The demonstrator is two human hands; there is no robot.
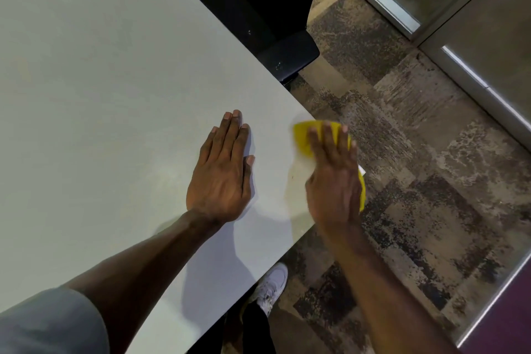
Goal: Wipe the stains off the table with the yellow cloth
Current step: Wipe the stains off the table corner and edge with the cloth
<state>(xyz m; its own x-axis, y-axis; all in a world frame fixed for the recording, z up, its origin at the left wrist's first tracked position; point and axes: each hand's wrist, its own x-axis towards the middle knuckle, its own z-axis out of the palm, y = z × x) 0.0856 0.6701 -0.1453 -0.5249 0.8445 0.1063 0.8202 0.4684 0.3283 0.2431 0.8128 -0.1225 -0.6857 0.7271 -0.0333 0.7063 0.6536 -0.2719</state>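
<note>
Pale grey tabletop (115, 95) under you, keep your right hand (333, 181) pressing its flat fingers onto the yellow cloth (303, 135) at the tabletop's corner, wiping firmly while your left hand (222, 172), spread empty, braces beside it.

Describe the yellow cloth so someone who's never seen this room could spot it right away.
Find the big pale table and follow it to its near right corner, by the patterned carpet. There the right hand lies flat on the yellow cloth, which peeks out past the fingertips and along the hand's outer edge. It is the only bright yellow thing in view; the left hand beside it rests on bare tabletop.
</note>
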